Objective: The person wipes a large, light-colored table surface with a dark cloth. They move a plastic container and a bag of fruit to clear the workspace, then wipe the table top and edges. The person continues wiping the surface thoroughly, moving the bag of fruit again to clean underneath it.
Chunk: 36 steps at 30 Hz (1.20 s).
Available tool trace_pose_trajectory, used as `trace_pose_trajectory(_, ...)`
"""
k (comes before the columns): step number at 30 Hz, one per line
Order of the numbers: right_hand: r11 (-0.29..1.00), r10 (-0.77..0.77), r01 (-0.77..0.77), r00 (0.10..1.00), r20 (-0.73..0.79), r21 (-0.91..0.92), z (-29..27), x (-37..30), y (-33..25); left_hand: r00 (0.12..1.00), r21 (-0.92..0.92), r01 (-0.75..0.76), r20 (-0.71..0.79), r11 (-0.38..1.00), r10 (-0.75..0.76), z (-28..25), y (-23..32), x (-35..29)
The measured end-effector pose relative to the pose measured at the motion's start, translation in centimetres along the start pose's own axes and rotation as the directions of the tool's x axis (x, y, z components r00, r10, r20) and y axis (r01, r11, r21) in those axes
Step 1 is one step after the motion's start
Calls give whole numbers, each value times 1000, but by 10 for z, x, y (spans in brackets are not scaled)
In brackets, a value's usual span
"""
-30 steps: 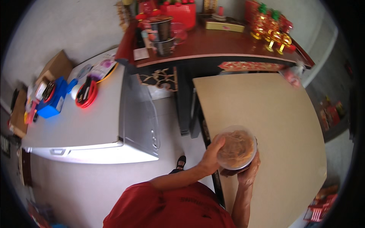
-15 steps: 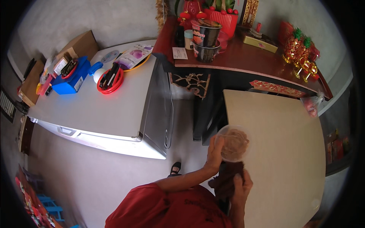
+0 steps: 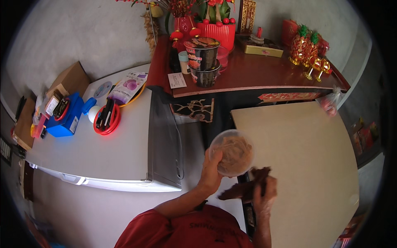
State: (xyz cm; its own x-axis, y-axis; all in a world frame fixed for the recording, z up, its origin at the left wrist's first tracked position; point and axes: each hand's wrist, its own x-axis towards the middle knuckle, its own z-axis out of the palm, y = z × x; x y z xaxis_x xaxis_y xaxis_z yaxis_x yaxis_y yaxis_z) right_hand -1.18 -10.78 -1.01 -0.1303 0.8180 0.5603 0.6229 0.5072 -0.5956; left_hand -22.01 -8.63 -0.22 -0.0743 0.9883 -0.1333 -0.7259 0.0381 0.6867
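My left hand (image 3: 212, 170) grips a round clear plastic tub (image 3: 247, 169) by its side, the thumb over the rim. Light brown strands or bands (image 3: 233, 153) show inside it; their exact kind is unclear. Just below and right of the tub, my right hand (image 3: 265, 194) is closed round a bunched dark brown cloth (image 3: 244, 191), part of which hangs out to the left. Tub and cloth are both held near the left edge of a beige tabletop (image 3: 297, 153).
To the left stands a white chest freezer (image 3: 124, 153) carrying a red basket (image 3: 108, 128), a blue box (image 3: 64, 120) and cardboard boxes. A red-brown altar table (image 3: 248, 76) at the back bears stacked noodle cups (image 3: 202, 58), a red planter (image 3: 221, 35) and gold ornaments. A plastic bag (image 3: 331, 102) hangs at its right.
The view has shifted. Both hands stay closed on their things; the tub now sits farther left from the cloth, and the cloth has turned and spread leftward in my right hand.
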Motion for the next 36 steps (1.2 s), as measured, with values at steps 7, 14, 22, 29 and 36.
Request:
trace_pose_trajectory(7, 798, 191, -178, 981, -39, -576, 3, -23, 69, 981, -57, -160, -117, 986, 152, 11, 56, 15)
trace_pose_trajectory(14, 767, 197, -198, 978, -69, -610, 21, -21, 63, 979, 66, -189, 90, 980, 182, 34, 81, 86)
trace_pose_trajectory(22, 797, 175, -218, 976, -131, -563, 21, -23, 68, 940, 235, -313, -65, 920, 336, 88, 86, 177)
trace_pose_trajectory(29, 798, 221, -265, 964, -146, -542, 17, -21, 63, 910, 293, -334, -148, 896, 388, 98, 84, 228)
trace_pose_trajectory(36, 810, 207, -251, 968, -142, -531, 19, -19, 62, 879, 391, -258, -285, 883, 383, 91, 85, 268)
